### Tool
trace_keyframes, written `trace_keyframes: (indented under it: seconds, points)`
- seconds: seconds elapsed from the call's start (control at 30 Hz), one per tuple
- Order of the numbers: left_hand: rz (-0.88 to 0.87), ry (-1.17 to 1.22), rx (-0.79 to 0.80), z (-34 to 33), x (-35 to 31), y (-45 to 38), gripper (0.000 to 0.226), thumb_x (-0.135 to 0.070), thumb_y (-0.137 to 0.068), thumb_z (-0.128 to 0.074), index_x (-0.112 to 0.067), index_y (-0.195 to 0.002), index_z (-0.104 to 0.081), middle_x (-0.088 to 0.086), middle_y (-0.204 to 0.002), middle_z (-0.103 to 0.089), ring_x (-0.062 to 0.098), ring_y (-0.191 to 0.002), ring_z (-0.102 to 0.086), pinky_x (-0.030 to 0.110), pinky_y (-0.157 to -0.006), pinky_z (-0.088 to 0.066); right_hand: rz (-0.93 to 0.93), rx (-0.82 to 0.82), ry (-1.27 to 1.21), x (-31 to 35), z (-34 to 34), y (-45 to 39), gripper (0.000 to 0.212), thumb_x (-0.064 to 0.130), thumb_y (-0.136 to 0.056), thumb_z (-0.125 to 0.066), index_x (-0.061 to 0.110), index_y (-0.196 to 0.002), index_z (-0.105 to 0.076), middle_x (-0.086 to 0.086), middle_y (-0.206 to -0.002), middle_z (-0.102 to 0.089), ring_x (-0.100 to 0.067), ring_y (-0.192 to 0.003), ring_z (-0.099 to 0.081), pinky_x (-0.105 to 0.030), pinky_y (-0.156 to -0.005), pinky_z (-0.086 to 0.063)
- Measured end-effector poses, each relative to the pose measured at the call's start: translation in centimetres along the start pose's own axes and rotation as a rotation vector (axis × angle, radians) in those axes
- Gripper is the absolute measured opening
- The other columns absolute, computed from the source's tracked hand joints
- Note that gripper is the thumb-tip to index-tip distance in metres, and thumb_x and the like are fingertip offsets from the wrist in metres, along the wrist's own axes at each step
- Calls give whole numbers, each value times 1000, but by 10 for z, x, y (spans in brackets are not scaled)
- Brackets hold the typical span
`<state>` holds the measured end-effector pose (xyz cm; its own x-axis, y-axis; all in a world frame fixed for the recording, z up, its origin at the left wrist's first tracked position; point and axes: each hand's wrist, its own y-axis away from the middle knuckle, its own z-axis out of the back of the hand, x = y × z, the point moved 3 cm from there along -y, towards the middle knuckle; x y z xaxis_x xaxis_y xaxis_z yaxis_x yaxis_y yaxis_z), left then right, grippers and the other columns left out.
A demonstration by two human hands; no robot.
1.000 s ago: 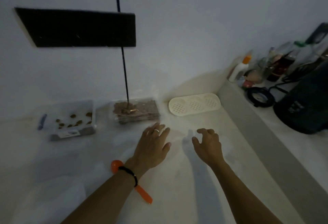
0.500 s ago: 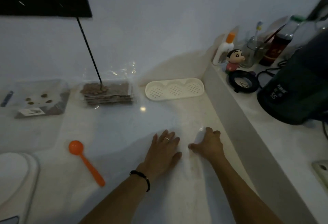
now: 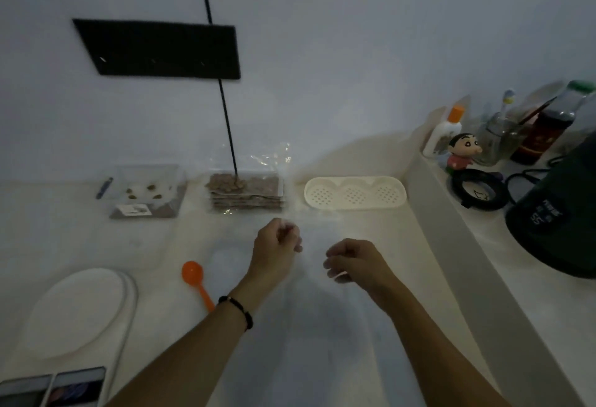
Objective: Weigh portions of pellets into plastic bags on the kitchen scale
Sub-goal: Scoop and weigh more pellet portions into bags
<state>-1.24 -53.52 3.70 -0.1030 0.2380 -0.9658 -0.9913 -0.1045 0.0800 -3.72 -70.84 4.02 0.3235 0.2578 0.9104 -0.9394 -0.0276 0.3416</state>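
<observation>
One clear bag (image 3: pixel 314 264) hangs between your hands above the counter (image 3: pixel 371 358) — thin, limp, slippery, so hold its top edge. Your left hand (image 3: pixel 276 245) and right hand (image 3: pixel 353 261) pinch it with curled fingers. One scale (image 3: pixel 75 313), one orange scoop (image 3: pixel 195 279), one stack of filled bags (image 3: pixel 246 192).

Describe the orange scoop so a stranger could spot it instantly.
Start at the white kitchen scale at the counter's left edge. Just right of it, beside the left hand, lies the orange scoop, round bowl away from the person. It is the only bright orange thing lying on the counter.
</observation>
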Motion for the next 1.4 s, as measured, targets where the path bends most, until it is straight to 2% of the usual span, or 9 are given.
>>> trace_keyframes:
  seconds: [0.13, 0.4, 0.57, 0.67, 0.77, 0.93, 1.17, 1.23, 1.4]
  points:
    - [-52, -44, 105, 49, -11, 5, 13, -6, -93, -58, -12, -82, -62, 0, -68, -63, 14, -62, -62, 21, -61, -52, 165, -87, -44, 47, -32, -5, 20, 19, -89, -65, 20, -109, -63, -4, -91, -71, -16, -74, -70, -26, -68, -59]
    - [-114, -130, 21, 167, -16, 8, 9, -12, -86, -70, -15, -90, -63, 9, -65, -62, 13, -52, -60, 22, -54, -48, 295, 78, 232, 114, -125, 1, 10, 12, -88, -66, 17, -86, -74, 1, -71, -70, -4, -51, -54, -18, -52, -47]
    - [-64, -272, -10, 251, 5, 16, 16, -17, -86, -67, -24, -100, -61, -1, -71, -67, 12, -69, -66, 23, -66, -51, 247, 26, -4, 118, -200, 1, 20, 5, -91, -60, 8, -73, -69, -1, -57, -62, -10, -45, -50, -22, -45, -42]
    - [-9, -363, -13, 305, 32, 20, 21, -10, -88, -56, -22, -103, -63, -4, -78, -65, 13, -75, -65, 23, -67, -53, 156, 25, -38, 107, -246, 1, 14, -3, -89, -56, 4, -84, -68, -9, -67, -66, -12, -47, -54, -24, -49, -47]
    - [-6, -521, -11, 344, 57, 23, 23, -9, -91, -52, -16, -110, -63, -7, -78, -60, 7, -69, -58, 11, -58, -43, 121, 71, 83, 93, -285, -2, 15, -7, -85, -57, 1, -91, -67, -10, -69, -69, -15, -51, -60, -27, -54, -52]
    - [-71, -717, -48, 360, 82, 16, 25, -14, -92, -57, -17, -116, -63, -1, -108, -67, 18, -100, -62, 35, -95, -45, 21, 75, 250, 71, -323, -5, 24, 1, -79, -66, 11, -100, -61, -13, -75, -71, -21, -61, -68, -36, -71, -59]
    - [-234, -918, -38, 357, 110, 9, 38, -26, -91, -58, -18, -128, -58, 1, -129, -56, 19, -126, -44, 39, -113, -23, -88, -34, 246, 51, -334, -5, 34, -2, -84, -65, 9, -114, -54, -12, -77, -68, -19, -63, -68, -30, -66, -59]
    - [-255, -940, 9, 358, 117, 18, 40, -27, -92, -55, -16, -131, -56, 2, -134, -53, 19, -132, -38, 40, -115, -19, -79, -37, 314, 47, -334, -6, 38, 3, -86, -65, 9, -121, -52, -10, -83, -68, -22, -74, -69, -35, -77, -58]
    - [-266, -940, -4, 366, 126, 49, 42, -25, -95, -52, -9, -134, -53, 9, -140, -50, 25, -141, -30, 42, -117, -14, 132, -91, 621, 49, -332, 4, 46, 16, -90, -59, 7, -134, -47, -15, -128, -53, -29, -116, -52, -33, -98, -41]
